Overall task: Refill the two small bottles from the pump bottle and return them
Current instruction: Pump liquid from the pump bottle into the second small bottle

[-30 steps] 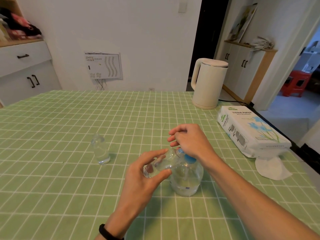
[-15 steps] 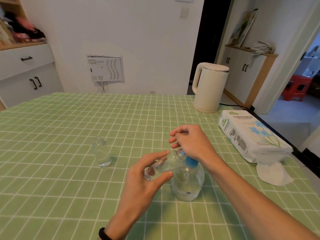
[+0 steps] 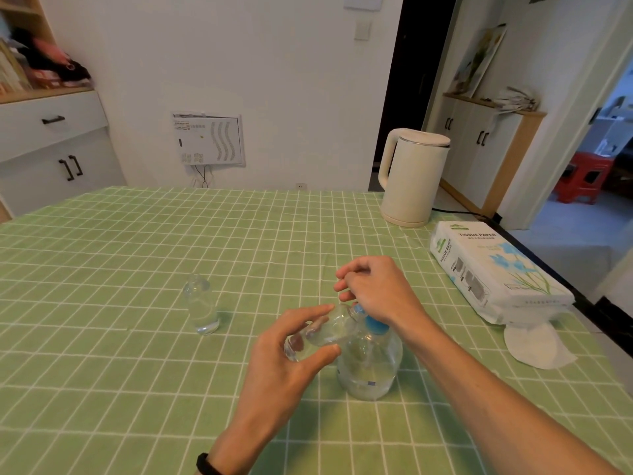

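Note:
A clear pump bottle [image 3: 368,368] with a blue pump top stands on the green checked tablecloth near the front. My left hand [image 3: 284,365] grips a small clear bottle [image 3: 320,334], tilted with its mouth at the pump's nozzle. My right hand [image 3: 373,291] lies on top of the pump head with its fingers curled over it; the pump head is mostly hidden beneath it. A second small clear bottle [image 3: 201,308] stands upright and uncapped to the left, apart from both hands, with a little liquid in its bottom.
A cream electric kettle [image 3: 412,176] stands at the table's far right, its cord running off the edge. A pack of tissue paper [image 3: 493,269] lies along the right edge with a loose tissue [image 3: 534,344] in front of it. The table [image 3: 120,252] spreads to the left.
Both hands and the bottles hold nearly the same pose; only the camera has tilted up slightly, shifting everything lower in view.

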{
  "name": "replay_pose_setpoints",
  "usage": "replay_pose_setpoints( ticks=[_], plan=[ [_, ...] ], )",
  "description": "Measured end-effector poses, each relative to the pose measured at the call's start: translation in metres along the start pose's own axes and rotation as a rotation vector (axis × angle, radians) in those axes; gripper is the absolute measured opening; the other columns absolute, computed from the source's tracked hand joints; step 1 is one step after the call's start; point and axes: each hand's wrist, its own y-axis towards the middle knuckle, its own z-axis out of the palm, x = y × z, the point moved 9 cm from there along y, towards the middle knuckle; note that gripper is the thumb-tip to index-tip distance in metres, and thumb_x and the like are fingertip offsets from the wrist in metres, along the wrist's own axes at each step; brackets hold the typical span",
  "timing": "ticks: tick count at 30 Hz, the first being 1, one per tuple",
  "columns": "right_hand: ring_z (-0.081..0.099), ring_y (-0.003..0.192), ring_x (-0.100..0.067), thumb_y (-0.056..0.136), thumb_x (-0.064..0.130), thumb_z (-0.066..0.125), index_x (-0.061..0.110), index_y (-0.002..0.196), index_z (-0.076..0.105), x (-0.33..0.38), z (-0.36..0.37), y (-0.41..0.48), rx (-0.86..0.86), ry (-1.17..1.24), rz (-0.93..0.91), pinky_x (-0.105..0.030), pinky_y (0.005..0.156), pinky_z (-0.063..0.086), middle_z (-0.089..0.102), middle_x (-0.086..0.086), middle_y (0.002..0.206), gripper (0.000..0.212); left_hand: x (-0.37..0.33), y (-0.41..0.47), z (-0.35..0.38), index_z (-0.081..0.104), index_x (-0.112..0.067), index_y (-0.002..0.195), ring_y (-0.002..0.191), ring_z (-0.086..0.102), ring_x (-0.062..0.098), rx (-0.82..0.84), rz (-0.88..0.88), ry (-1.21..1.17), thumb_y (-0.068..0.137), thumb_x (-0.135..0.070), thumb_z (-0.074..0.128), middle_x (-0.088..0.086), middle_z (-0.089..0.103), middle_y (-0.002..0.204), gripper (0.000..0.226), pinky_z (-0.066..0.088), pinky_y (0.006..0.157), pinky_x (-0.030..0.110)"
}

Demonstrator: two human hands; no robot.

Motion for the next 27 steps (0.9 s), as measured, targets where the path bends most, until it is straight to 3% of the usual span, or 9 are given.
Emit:
replay_pose_setpoints(
  ticks=[5,14,27],
  plan=[
    [0.077,0.073,-0.009,0.099,0.015,0.056,0.026,0.089,0.072,0.014,-0.003,-0.001,0.01,-0.063,-0.059,-0.032,0.073,0.063,0.079,0.006,0.081,0.022,-0.009,0.002,-0.002,0.077,-0.038,0.12,0.11,0.072,0.019,-0.003,0.015,0.003,0.08,-0.008,0.091,-0.014,0.078,0.117,0.052,0.056,0.097,0.057],
    [0.075,0.067,-0.004,0.099,0.002,0.049,0.019,0.09,0.073,-0.002,0.002,-0.002,0.038,0.019,0.009,-0.019,0.062,0.056,0.079,0.004,0.082,0.031,-0.004,0.001,-0.001,0.078,-0.037,0.118,0.107,0.07,0.016,-0.009,0.001,0.012,0.079,-0.008,0.091,-0.015,0.078,0.113,0.051,0.056,0.094,0.042],
    [0.076,0.07,-0.006,0.101,0.014,0.056,0.022,0.09,0.074,0.006,-0.002,-0.003,0.017,-0.003,-0.002,-0.021,0.064,0.055,0.079,0.006,0.082,0.022,-0.009,0.0,-0.002,0.077,-0.037,0.12,0.109,0.072,0.019,0.0,0.005,-0.003,0.08,-0.009,0.09,-0.014,0.079,0.115,0.05,0.056,0.097,0.052]
  ],
)
